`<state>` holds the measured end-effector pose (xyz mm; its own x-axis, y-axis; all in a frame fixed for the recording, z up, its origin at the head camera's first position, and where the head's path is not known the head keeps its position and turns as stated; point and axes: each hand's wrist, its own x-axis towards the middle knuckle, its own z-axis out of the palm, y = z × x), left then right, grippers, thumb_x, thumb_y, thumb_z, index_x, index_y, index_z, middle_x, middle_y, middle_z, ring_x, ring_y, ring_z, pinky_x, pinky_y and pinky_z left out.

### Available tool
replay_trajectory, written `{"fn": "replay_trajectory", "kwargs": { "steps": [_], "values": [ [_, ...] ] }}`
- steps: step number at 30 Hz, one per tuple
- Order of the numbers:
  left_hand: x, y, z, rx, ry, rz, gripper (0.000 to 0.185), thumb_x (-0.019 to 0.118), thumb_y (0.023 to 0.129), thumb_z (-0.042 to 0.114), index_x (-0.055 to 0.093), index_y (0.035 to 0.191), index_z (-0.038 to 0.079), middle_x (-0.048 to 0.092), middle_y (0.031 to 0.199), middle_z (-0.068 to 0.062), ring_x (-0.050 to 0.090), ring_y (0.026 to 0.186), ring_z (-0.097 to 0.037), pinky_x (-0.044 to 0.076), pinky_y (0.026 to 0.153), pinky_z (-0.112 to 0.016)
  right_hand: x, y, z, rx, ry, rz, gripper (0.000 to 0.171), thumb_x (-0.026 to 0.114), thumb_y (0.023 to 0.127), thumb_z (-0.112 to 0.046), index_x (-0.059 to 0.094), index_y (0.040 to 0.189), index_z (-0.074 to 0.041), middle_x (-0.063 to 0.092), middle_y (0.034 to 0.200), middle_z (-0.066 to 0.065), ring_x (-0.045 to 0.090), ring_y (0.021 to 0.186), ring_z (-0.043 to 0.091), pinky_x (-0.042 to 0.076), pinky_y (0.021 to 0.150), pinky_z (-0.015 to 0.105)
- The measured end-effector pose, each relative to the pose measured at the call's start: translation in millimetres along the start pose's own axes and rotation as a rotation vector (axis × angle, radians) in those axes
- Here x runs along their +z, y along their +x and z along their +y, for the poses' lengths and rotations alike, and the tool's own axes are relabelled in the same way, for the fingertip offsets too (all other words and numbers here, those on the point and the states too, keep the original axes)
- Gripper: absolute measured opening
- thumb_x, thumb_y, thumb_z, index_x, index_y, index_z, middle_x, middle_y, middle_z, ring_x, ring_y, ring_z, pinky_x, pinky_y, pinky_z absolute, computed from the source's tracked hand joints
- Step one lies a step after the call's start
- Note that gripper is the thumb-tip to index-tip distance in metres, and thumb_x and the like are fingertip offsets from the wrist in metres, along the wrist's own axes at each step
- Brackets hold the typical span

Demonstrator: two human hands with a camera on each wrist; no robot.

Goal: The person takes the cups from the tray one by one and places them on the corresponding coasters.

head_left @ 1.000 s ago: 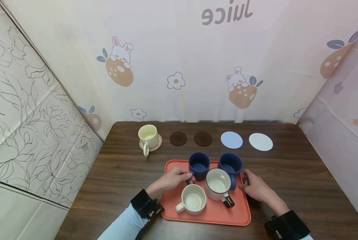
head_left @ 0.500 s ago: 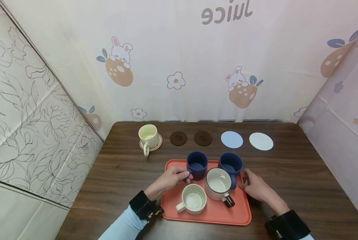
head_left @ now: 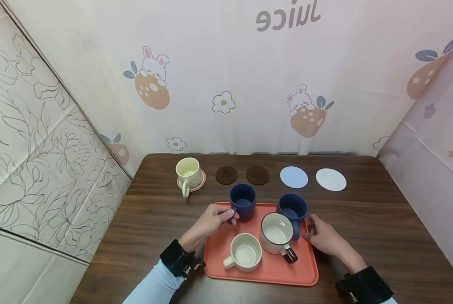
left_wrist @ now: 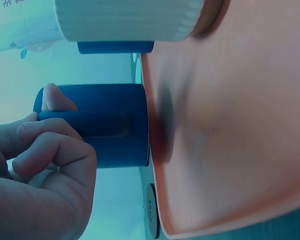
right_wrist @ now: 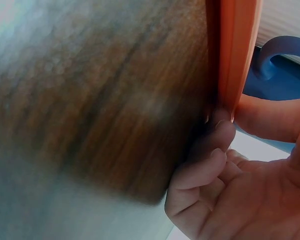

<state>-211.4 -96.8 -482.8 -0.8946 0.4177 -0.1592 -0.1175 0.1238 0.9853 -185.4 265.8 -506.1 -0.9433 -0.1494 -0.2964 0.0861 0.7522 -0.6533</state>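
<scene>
At the tabletop (head_left: 135, 228), pinches blue mug (head_left: 243, 200) by handle (left_wrist: 97, 125) in left grip (head_left: 210, 220), tray (head_left: 262, 280) by rim (right_wrist: 235, 55) in right grip (head_left: 322, 234).

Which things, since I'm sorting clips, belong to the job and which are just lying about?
Likely job:
blue mug in the left hand
tray gripped by the right hand
other blue mug, white mug, cream mug
four bare coasters
yellow mug on its coaster

Likely background:
printed cloth
flowered panel

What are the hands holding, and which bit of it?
The left hand holds a dark blue mug by its handle; the right hand pinches the tray by its right rim.
</scene>
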Motion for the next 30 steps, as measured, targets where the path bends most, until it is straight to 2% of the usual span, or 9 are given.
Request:
{"fn": "replay_trajectory", "kwargs": {
  "steps": [4, 13, 18, 23, 26, 30],
  "values": [
    [-2.1, 2.9, -0.8, 0.004, -0.004, 0.054, 0.030, 0.055, 0.110, 0.008, 0.068, 0.107, -0.019, 0.069, 0.080, -0.011, 0.043, 0.064, -0.015, 0.035, 0.059, -0.024, 1, 0, 1, 0.009, -0.003, -0.002, 0.049, 0.067, 0.092, 0.004, 0.047, 0.135, 0.014, 0.056, 0.087, 0.009, 0.054, 0.078, 0.023, 0.045, 0.068, 0.039],
    [-5.8, 5.8, 4.0, -0.016, -0.011, 0.216, 0.029, 0.053, 0.111, 0.008, 0.069, 0.108, -0.016, 0.068, 0.079, -0.007, 0.050, 0.068, -0.018, 0.043, 0.065, -0.025, 0, 1, 1, 0.023, 0.014, -0.013, 0.035, 0.067, 0.098, -0.002, 0.051, 0.127, 0.009, 0.056, 0.086, 0.009, 0.053, 0.075, 0.023, 0.045, 0.066, 0.039],
    [-6.1, 13.0, 5.3, -0.017, -0.005, 0.273, 0.030, 0.053, 0.111, 0.010, 0.070, 0.109, -0.014, 0.069, 0.081, -0.009, 0.055, 0.072, -0.019, 0.049, 0.071, -0.029, 0, 0, 1, 0.024, 0.019, -0.016, 0.035, 0.067, 0.098, -0.003, 0.051, 0.127, 0.008, 0.056, 0.085, 0.009, 0.053, 0.075, 0.023, 0.045, 0.066, 0.039],
    [-5.8, 20.9, 6.3, 0.001, 0.030, 0.331, 0.029, 0.053, 0.112, 0.012, 0.073, 0.106, -0.009, 0.070, 0.089, -0.020, 0.057, 0.076, -0.023, 0.049, 0.073, -0.034, -1, 1, 0, 0.033, 0.020, -0.022, 0.037, 0.066, 0.099, -0.005, 0.050, 0.130, 0.009, 0.056, 0.087, 0.009, 0.053, 0.076, 0.024, 0.046, 0.066, 0.039],
    [-6.0, 26.3, 6.5, 0.007, 0.010, 0.353, 0.029, 0.053, 0.112, 0.012, 0.072, 0.107, -0.010, 0.070, 0.092, -0.023, 0.058, 0.076, -0.022, 0.050, 0.073, -0.033, -1, 1, 0, 0.039, 0.021, -0.024, 0.037, 0.066, 0.100, -0.005, 0.050, 0.131, 0.009, 0.056, 0.088, 0.009, 0.053, 0.077, 0.024, 0.046, 0.067, 0.039],
    [-6.5, 33.6, 4.9, 0.000, -0.026, 0.374, 0.030, 0.052, 0.112, 0.011, 0.069, 0.109, -0.012, 0.069, 0.091, -0.019, 0.058, 0.077, -0.023, 0.052, 0.075, -0.031, 0, 1, 1, 0.049, 0.025, -0.026, 0.035, 0.066, 0.099, -0.004, 0.051, 0.128, 0.007, 0.056, 0.088, 0.009, 0.054, 0.077, 0.024, 0.046, 0.067, 0.039]
  ]
}}
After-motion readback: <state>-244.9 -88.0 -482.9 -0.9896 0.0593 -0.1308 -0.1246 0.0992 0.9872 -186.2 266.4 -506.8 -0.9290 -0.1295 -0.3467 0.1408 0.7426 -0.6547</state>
